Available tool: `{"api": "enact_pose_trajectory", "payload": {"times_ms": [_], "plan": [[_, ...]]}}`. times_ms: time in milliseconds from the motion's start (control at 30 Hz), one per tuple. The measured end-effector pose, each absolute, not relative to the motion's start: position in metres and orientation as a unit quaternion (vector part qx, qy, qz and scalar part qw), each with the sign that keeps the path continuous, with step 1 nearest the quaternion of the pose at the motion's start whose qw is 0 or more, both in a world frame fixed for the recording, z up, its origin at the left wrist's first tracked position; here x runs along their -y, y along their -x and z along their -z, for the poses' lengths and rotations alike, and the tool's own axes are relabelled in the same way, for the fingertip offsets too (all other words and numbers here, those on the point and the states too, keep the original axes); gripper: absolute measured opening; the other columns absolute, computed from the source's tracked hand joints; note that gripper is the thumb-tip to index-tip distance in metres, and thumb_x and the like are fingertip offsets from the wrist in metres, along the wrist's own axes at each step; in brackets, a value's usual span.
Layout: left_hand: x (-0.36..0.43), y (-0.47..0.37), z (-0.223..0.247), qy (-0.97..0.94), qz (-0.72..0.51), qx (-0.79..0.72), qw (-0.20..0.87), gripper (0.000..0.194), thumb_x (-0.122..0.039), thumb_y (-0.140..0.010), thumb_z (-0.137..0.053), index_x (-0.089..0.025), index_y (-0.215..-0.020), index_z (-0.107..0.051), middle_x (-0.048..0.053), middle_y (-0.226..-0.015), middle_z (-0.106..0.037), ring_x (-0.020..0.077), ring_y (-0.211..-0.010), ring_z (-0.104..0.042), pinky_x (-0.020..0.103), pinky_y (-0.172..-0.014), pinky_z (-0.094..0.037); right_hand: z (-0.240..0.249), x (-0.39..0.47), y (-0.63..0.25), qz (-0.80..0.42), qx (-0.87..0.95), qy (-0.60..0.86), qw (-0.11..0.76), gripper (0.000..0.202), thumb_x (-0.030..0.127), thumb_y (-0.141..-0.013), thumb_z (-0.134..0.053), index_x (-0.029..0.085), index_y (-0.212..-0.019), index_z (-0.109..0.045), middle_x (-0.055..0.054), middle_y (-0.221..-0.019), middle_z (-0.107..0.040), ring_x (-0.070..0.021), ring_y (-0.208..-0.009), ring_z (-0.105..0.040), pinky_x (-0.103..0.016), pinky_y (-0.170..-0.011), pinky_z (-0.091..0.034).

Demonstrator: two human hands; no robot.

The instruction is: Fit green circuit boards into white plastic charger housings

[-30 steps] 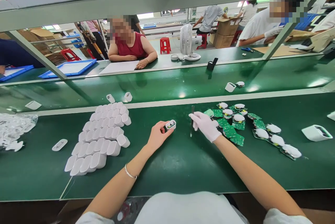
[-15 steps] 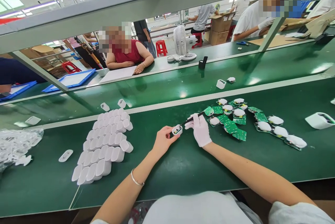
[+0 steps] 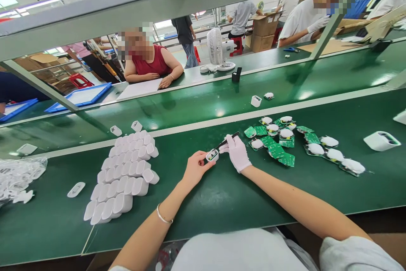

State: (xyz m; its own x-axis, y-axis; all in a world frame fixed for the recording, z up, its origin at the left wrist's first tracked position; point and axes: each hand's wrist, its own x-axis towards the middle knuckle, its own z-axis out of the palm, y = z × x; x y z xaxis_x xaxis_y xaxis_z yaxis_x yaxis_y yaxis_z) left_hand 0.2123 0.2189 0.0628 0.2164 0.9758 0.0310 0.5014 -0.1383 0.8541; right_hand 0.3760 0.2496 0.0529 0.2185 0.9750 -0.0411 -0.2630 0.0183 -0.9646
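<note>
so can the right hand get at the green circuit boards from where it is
Likely yes: the green circuit boards lie close by, right of the right hand, with nothing seen between, though its fingers hold a thin black tool.

White casings (image 3: 108, 206) crowd a green workbench (image 3: 222, 203) left of the bare fingers (image 3: 201, 154), as circuit boards (image 3: 275, 150) lie right of the gloved fingers (image 3: 223, 148)

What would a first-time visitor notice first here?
The block of white cases on the left stands out first. Green circuit boards lie scattered on the right. Between them, the left hand holds an open case, and the gloved right hand holds a dark tool to it.
</note>
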Motion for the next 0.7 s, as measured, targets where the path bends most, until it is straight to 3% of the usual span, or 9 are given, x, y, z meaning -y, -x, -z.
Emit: {"api": "enact_pose_trajectory", "payload": {"times_ms": [200,700], "plan": [[-0.217,-0.213,-0.064,-0.686,-0.315,-0.552,0.353,0.036,-0.039,-0.072,-0.068,-0.024,-0.104,-0.072,0.000,-0.073,-0.050,0.0085,-0.054,-0.033,0.024,-0.051,-0.029,-0.062,-0.249,-0.382,-0.503,0.376,0.487,0.607,0.041,0.060,-0.076,-0.054,0.020,-0.078,-0.047,0.005,-0.051,-0.057,-0.0122,-0.043,-0.060,-0.023,-0.043,-0.052],[-0.216,-0.214,-0.067,-0.692,-0.308,-0.560,0.336,0.036,-0.042,-0.071,-0.067,-0.025,-0.103,-0.072,0.000,-0.072,-0.050,0.0084,-0.053,-0.032,0.023,-0.050,-0.028,-0.064,-0.254,-0.385,-0.496,0.379,0.485,0.613,0.039,0.059,-0.081,-0.051,0.021,-0.078,-0.045,0.005,-0.049,-0.059,-0.0126,-0.041,-0.060,-0.024,-0.044,-0.053]]}}
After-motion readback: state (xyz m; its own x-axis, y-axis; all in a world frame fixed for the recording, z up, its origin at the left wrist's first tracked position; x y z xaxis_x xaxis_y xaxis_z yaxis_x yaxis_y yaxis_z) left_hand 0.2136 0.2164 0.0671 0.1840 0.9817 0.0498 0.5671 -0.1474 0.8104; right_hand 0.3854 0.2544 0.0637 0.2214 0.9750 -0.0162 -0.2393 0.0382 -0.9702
